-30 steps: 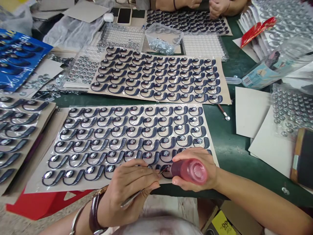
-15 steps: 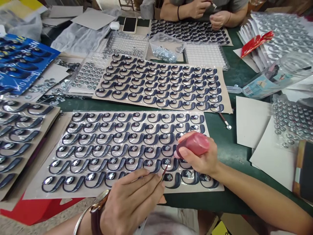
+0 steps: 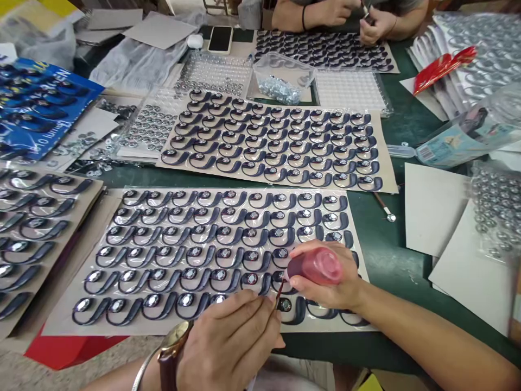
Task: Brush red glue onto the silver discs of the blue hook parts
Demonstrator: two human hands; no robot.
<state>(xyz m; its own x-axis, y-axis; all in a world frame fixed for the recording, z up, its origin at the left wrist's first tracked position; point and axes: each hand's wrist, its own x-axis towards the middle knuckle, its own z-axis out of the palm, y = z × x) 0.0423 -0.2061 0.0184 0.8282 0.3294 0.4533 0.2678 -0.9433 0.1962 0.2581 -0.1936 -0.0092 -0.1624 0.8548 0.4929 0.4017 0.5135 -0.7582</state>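
My right hand (image 3: 329,285) grips a small pink bottle (image 3: 315,266) lying on its side over the near right part of a card sheet (image 3: 61,312) covered with rows of dark hook-shaped pieces with shiny round centres. My left hand (image 3: 232,339), with a watch and bangle at the wrist, pinches a thin stick (image 3: 279,289) whose reddish tip sits at the bottle's mouth, just above one hook piece (image 3: 285,305) in the front row.
A second filled sheet (image 3: 388,182) lies behind, more at the left (image 3: 87,193). A clear tub of small metal parts (image 3: 280,76), a phone (image 3: 220,38), blank cards (image 3: 431,209) and bagged discs (image 3: 494,206) surround them. Another person's hands (image 3: 376,24) work at the far edge.
The pink bottle rose then came back down toward the front row. The stick in my left hand moved its tip up to the bottle's mouth. The view shifted slightly.
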